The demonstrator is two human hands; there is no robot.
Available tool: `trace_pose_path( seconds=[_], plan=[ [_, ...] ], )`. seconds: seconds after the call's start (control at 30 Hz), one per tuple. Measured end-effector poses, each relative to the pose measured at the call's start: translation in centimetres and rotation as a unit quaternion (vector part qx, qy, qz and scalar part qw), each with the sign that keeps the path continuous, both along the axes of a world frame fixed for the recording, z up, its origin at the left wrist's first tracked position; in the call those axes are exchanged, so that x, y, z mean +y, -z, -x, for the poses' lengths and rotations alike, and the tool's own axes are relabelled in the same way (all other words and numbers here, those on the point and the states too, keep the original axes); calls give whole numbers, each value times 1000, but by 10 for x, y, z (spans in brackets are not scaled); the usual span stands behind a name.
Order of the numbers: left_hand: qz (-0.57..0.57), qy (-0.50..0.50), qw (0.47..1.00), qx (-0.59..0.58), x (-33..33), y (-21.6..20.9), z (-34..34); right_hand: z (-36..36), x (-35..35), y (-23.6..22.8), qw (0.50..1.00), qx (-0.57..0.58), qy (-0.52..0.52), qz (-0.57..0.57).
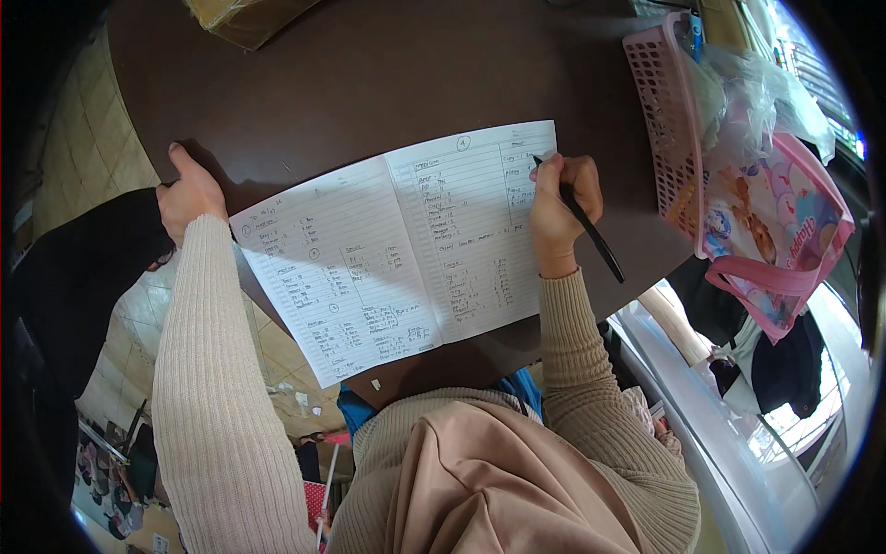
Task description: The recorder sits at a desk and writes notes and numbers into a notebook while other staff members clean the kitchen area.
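An open lined notebook (406,249) lies tilted on the dark brown table, both pages filled with handwritten lists. My right hand (566,212) is closed around a black pen (595,235). The pen's tip meets the upper right part of the right page, and the hand rests along that page's outer edge. At the left, my left hand (192,198) sits on the table's edge beside the notebook's upper left corner. Its thumb stretches forward over the tabletop while the fingers fold down over the edge, partly hidden.
A pink perforated basket (666,129) holding plastic bags stands at the right, with a pink patterned bag (775,231) against it. A cardboard box (249,18) is at the far edge of view. Another person's black sleeve (88,268) comes close by my left hand.
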State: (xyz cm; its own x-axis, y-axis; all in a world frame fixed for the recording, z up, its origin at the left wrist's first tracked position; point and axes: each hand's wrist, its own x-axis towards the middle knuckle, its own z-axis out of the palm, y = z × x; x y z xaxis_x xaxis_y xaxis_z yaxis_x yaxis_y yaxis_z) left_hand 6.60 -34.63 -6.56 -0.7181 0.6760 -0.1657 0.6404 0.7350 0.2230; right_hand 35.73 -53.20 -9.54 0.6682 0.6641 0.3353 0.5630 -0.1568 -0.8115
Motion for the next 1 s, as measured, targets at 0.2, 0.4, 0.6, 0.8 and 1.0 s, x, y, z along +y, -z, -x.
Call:
trace_pose_path(
  seconds=[0.2, 0.4, 0.6, 0.8, 1.0],
  plan=[
    [-15, -5, 1000, -1, 2, 6, 5, 1, 0, -1, 1000, 13, 4, -19],
    [-18, -5, 1000, 12, 2, 11, 9, -5, 5, -21, 929, 332, 95, -131],
    [-7, -7, 1000, -2, 0, 4, 4, -45, -21, -24, 887, 390, 136, -204],
    [-7, 5, 1000, -9, -2, 1, 1, -52, -33, -14, 927, 319, 111, -163],
    [4, 1, 1000, -24, -1, -1, 2, -52, -30, -11, 943, 290, 85, -141]
  ],
)
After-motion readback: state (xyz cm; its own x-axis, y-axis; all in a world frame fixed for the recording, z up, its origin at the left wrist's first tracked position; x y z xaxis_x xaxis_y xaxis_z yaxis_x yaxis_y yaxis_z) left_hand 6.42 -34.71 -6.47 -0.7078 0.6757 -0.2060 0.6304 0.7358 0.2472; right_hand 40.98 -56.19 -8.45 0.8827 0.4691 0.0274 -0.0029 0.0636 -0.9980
